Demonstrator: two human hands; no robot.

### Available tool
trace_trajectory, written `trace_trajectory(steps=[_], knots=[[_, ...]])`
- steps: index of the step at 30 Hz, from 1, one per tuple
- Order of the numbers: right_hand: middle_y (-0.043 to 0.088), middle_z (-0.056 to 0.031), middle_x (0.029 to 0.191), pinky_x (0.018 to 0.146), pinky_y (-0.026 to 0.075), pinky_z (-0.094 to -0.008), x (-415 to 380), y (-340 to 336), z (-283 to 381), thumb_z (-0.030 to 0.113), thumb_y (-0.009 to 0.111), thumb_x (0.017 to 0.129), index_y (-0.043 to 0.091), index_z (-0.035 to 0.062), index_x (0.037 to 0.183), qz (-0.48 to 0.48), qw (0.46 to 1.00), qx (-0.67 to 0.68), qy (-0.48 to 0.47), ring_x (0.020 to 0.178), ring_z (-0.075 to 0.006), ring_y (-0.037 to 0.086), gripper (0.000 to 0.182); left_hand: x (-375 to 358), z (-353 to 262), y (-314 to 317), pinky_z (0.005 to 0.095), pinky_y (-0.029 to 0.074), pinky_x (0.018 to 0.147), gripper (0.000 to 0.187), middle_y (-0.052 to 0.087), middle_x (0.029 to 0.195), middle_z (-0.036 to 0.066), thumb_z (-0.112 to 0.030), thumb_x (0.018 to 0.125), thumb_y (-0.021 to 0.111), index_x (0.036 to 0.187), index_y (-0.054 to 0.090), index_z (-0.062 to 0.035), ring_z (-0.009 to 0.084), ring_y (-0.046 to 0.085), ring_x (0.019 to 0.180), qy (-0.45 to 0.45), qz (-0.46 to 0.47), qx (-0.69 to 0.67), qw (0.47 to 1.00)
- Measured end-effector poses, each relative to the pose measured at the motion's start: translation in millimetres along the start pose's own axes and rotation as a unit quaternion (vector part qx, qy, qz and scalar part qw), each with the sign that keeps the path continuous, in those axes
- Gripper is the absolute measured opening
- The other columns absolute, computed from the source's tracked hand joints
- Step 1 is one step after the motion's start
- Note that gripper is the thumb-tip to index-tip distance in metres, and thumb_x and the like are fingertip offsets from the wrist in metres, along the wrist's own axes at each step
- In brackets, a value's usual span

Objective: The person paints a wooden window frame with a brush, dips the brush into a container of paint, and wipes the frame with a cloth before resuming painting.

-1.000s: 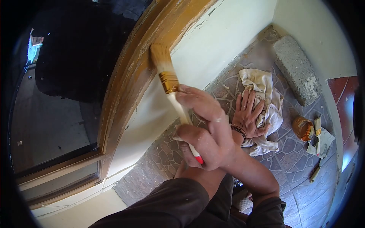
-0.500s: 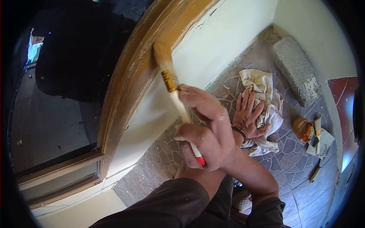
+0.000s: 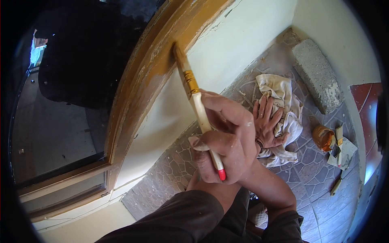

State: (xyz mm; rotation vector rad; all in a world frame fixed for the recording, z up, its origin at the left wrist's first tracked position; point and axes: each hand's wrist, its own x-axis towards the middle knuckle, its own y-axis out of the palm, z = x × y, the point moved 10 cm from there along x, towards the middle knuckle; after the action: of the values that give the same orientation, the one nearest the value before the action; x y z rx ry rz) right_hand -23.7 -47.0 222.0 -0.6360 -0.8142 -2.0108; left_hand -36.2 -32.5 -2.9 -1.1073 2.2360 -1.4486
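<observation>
My right hand (image 3: 227, 141) is closed around the pale wooden handle of a paintbrush (image 3: 199, 111) with a red handle end. The brush's bristles touch the brown wooden frame (image 3: 139, 79), which looks wet around their tip. To the right, my left hand (image 3: 266, 123) lies flat with fingers spread on a crumpled, stained white cloth (image 3: 292, 125) on the floor. A beaded bracelet circles the left wrist. The right hand and forearm hide part of the left arm.
A rough concrete block (image 3: 318, 75) lies beyond the cloth. Right of it stand an open jar of brown liquid (image 3: 323, 137) and a second paintbrush (image 3: 339, 141). A tool with a pale handle (image 3: 336, 186) lies nearby. Dark glass (image 3: 77, 60) fills the frame.
The brush and my right hand have shifted slightly right. The bristle tip has moved a little up and right along the frame, and the brush has turned more edge-on. My left hand stays put.
</observation>
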Motion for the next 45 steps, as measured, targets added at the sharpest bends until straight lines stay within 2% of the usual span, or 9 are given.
trace_trajectory(steps=[10, 12, 22, 24, 31, 34, 39, 43, 45], knots=[[0.047, -0.028, 0.123, 0.094, 0.052, -0.0442, -1, -10, -1, 0.008, 0.073, 0.083, 0.053, 0.0004, 0.088, 0.011, 0.992, 0.063, 0.112, 0.12, -0.041, 0.054, 0.022, -6, 9, 7, 0.0623, 0.018, 0.111, 0.082, 0.032, 0.146, 0.028, -0.067, 0.07, 0.059, 0.127, 0.057, -0.0084, 0.0483, 0.025, 0.138, 0.007, 0.001, 0.002, 1.0], [0.045, -0.0282, 0.126, 0.097, 0.05, -0.0437, 2, -16, -7, 0.009, 0.072, 0.085, 0.049, 0.0018, 0.096, -0.023, 0.991, 0.048, 0.122, 0.121, -0.0382, 0.054, 0.027, -11, 7, 10, 0.0582, 0.019, 0.116, 0.095, 0.019, 0.157, 0.018, -0.054, 0.07, 0.076, 0.148, 0.031, -0.0223, 0.0391, 0.015, 0.146, 0.083, 0.002, 0.152, 0.985], [0.049, -0.0303, 0.123, 0.092, 0.052, -0.0416, -1, -1, -4, 0.009, 0.073, 0.082, 0.05, 0.0001, 0.095, 0.0, 0.993, 0.042, 0.112, 0.112, -0.0352, 0.059, 0.028, -2, -2, 0, 0.0557, 0.019, 0.117, 0.086, 0.023, 0.155, 0.018, -0.051, 0.067, 0.079, 0.138, 0.046, -0.0157, 0.0388, 0.019, 0.145, -0.008, -0.003, -0.007, 1.0], [0.051, -0.0303, 0.119, 0.088, 0.053, -0.0404, -2, 3, 4, 0.008, 0.073, 0.081, 0.052, -0.0006, 0.093, 0.015, 0.993, 0.03, 0.116, 0.108, -0.0348, 0.061, 0.026, -5, 5, 14, 0.0627, 0.013, 0.114, 0.094, 0.027, 0.152, 0.023, -0.079, 0.071, 0.054, 0.142, 0.047, -0.0179, 0.0473, 0.018, 0.142, 0.005, 0.013, 0.006, 1.0], [0.051, -0.0311, 0.118, 0.088, 0.054, -0.0395, -1, -3, 3, 0.007, 0.072, 0.081, 0.052, -0.0023, 0.093, -0.01, 0.992, 0.047, 0.113, 0.105, -0.035, 0.062, 0.025, -10, 7, 16, 0.0621, 0.011, 0.114, 0.093, 0.02, 0.155, 0.021, -0.081, 0.072, 0.051, 0.141, 0.048, -0.0194, 0.0457, 0.014, 0.143, 0.036, 0.016, 0.065, 0.997], [0.048, -0.0314, 0.122, 0.092, 0.052, -0.0416, 5, -9, -2, 0.008, 0.071, 0.083, 0.05, -0.0024, 0.096, -0.022, 0.992, 0.047, 0.112, 0.109, -0.036, 0.06, 0.027, -7, -4, -2, 0.056, 0.019, 0.117, 0.085, 0.024, 0.154, 0.019, -0.051, 0.067, 0.078, 0.138, 0.047, -0.0164, 0.0381, 0.02, 0.145, 0.049, -0.01, 0.098, 0.994], [0.047, -0.0315, 0.123, 0.092, 0.052, -0.0425, 2, -2, 2, 0.008, 0.071, 0.082, 0.05, -0.002, 0.096, 0.008, 0.993, 0.042, 0.113, 0.111, -0.0358, 0.06, 0.027, -10, 8, 23, 0.0623, 0.01, 0.115, 0.095, 0.018, 0.156, 0.02, -0.082, 0.071, 0.05, 0.143, 0.047, -0.0201, 0.0444, 0.011, 0.144, 0.02, 0.064, 0.13, 0.989], [0.046, -0.0313, 0.123, 0.087, 0.054, -0.0414, -2, 11, 6, 0.006, 0.072, 0.082, 0.05, -0.002, 0.095, 0.098, 0.987, 0.02, 0.125, 0.113, -0.0352, 0.059, 0.027, -9, 6, 18, 0.0623, 0.01, 0.115, 0.094, 0.019, 0.156, 0.021, -0.082, 0.071, 0.051, 0.143, 0.046, -0.0213, 0.0443, 0.012, 0.145, 0.032, 0.035, 0.095, 0.994], [0.046, -0.0312, 0.123, 0.088, 0.054, -0.0409, -4, 1, 3, 0.007, 0.072, 0.082, 0.05, -0.002, 0.096, 0.033, 0.99, 0.065, 0.121, 0.114, -0.0354, 0.059, 0.028, -6, -1, 5, 0.0558, 0.019, 0.117, 0.085, 0.024, 0.154, 0.019, -0.051, 0.066, 0.079, 0.138, 0.047, -0.0173, 0.0377, 0.021, 0.144, 0.039, 0.032, 0.087, 0.995]])
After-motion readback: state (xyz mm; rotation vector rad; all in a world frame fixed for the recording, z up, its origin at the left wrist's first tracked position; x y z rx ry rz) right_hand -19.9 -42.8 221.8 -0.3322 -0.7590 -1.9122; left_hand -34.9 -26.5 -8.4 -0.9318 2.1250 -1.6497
